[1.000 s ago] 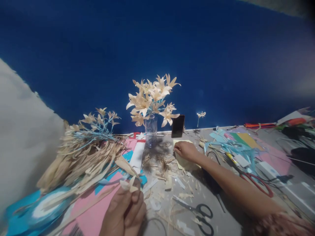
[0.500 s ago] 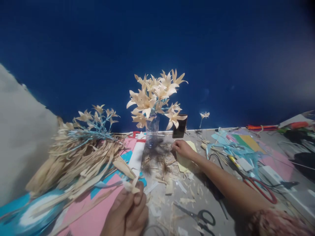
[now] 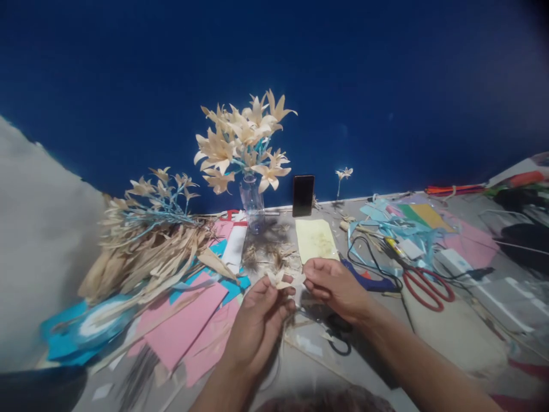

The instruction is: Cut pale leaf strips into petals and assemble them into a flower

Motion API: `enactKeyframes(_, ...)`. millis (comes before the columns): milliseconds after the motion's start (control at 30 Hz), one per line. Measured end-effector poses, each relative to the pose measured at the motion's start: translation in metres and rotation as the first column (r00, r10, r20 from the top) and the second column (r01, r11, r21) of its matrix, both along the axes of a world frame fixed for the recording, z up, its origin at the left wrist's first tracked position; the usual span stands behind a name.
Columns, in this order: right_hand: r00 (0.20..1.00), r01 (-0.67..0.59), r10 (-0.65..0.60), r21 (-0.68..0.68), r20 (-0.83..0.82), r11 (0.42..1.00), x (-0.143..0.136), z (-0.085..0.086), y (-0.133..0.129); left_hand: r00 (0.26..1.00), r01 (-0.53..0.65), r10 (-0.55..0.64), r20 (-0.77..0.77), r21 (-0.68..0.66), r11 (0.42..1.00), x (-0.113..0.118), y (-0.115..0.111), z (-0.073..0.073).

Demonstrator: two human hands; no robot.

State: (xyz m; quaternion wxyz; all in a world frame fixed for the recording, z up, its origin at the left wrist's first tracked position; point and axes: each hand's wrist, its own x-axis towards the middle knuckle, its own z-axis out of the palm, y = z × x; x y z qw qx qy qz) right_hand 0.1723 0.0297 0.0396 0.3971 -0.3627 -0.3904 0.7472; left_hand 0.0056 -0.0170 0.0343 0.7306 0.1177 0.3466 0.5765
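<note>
- One dark shape (image 3: 38, 392) at the near left is cut off by the edge; I cannot make it out.
- Dry husks (image 3: 154, 252) lie far left, beyond pink sheets (image 3: 186, 320).
- A clear bottle (image 3: 253, 209) stands at the far middle, its blooms (image 3: 244, 134) fanning upward.
- The left hand (image 3: 256, 320) grips a pale flower (image 3: 279, 280) between fingers, near middle; petals spread up and sideways. Its base is hidden, so its long axis is unclear.
- The right hand (image 3: 337, 289) is just right of it, fingertips drawn together; I cannot tell whether they pinch anything.
- Dark-handled scissors (image 3: 341, 346) are partly hidden beneath that hand.
- Farther right, a small yellow object (image 3: 393, 247) is too blurred to read.
</note>
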Motion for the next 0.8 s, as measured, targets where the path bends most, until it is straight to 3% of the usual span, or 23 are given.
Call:
enactKeyframes(200, 0.984, 0.092, -0.108, 0.118, 0.14, 0.989, -0.001, -0.001, -0.022, 0.994, 0.017, -0.012, -0.105, 0.053, 0.998, 0.01, -0.007, 0.001)
enactKeyframes(433, 0.922, 0.108, -0.205, 0.29, 0.328, 0.951, 0.019, 0.002, -0.036, 0.998, 0.052, -0.052, -0.022, -0.017, 0.999, 0.016, -0.006, -0.003)
enactKeyframes(667, 0.897, 0.172, -0.292, 0.343, 0.334, 0.923, 0.003, -0.002, -0.046, 0.998, 0.055, -0.055, 0.019, 0.033, 0.998, 0.029, -0.008, -0.011)
enactKeyframes(800, 0.907, 0.286, -0.367, 0.338, 0.206, 0.897, -0.009, -0.01, -0.046, 0.998, 0.026, -0.028, 0.05, 0.04, 0.999, 0.03, -0.011, -0.015)
